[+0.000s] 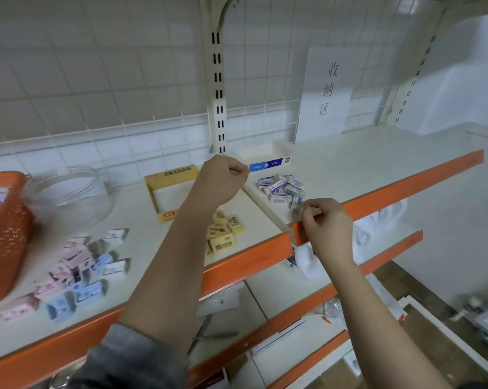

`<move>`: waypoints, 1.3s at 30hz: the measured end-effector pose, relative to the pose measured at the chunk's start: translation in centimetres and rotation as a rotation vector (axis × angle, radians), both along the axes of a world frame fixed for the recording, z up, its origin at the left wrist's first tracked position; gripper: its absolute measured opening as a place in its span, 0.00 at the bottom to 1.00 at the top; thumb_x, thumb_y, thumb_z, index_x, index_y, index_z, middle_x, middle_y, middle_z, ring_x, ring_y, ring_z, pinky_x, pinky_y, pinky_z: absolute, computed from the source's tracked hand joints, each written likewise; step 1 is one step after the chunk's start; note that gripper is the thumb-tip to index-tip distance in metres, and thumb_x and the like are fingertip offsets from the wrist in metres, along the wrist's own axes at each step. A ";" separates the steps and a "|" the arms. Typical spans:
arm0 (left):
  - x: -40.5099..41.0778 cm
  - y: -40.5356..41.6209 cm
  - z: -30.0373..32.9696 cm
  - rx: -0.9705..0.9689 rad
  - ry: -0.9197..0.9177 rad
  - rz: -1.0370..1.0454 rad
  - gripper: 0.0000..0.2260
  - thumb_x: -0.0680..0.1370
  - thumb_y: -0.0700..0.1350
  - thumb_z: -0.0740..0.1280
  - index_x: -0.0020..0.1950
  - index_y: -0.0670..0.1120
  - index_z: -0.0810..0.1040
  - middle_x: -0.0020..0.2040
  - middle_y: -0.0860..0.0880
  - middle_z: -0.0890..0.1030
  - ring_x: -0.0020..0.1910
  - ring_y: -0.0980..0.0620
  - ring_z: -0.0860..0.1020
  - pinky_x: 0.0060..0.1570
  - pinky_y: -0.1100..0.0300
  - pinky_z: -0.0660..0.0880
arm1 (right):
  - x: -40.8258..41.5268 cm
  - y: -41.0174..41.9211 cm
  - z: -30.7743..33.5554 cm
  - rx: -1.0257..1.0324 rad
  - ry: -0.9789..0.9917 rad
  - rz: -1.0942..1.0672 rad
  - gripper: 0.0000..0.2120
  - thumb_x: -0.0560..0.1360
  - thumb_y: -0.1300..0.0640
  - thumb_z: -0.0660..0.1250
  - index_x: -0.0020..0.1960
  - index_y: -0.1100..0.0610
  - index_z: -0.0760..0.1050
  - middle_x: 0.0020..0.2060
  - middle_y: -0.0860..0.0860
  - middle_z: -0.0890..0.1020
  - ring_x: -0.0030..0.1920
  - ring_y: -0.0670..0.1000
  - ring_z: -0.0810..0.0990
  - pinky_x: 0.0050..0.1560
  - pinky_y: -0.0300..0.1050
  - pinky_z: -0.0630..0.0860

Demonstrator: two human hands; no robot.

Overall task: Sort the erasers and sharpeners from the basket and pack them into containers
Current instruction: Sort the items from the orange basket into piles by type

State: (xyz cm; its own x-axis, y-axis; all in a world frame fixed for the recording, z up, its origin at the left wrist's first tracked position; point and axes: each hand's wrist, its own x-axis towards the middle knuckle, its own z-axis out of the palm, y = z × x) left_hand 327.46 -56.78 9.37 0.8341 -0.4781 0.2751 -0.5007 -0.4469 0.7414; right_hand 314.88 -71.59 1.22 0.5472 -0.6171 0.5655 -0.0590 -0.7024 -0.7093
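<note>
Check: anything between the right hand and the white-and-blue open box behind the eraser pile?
Yes. The pile of blue-and-white wrapped erasers lies between the right hand and the white-and-blue open box; the left hand hovers beside it.

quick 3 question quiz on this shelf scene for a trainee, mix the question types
1. True or false: the yellow box holds erasers.
2. Which pile lies nearest the orange basket? A yellow erasers B pink and blue items C blue-and-white erasers
3. Fill in: the right hand pinches a small item at the near edge of the ___ pile.

Key: 1 false, it looks empty, with the yellow erasers beside it. 2 B. 3 blue-and-white.
</note>
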 end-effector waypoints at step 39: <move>0.3 48.0 0.9 0.242 -0.089 0.554 0.09 0.78 0.44 0.63 0.54 0.49 0.82 0.51 0.51 0.81 0.41 0.58 0.72 0.41 0.66 0.65 | 25.0 43.2 8.4 -0.735 0.796 0.665 0.15 0.72 0.54 0.71 0.58 0.54 0.78 0.55 0.51 0.80 0.54 0.52 0.78 0.46 0.41 0.70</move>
State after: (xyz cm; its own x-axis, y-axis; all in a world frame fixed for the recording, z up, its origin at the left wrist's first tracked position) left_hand 327.73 -8.77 10.22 0.9554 -0.0376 0.2929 -0.2012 -0.8091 0.5522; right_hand 339.84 -28.44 9.64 0.9742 0.2237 0.0304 0.2254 -0.9716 -0.0724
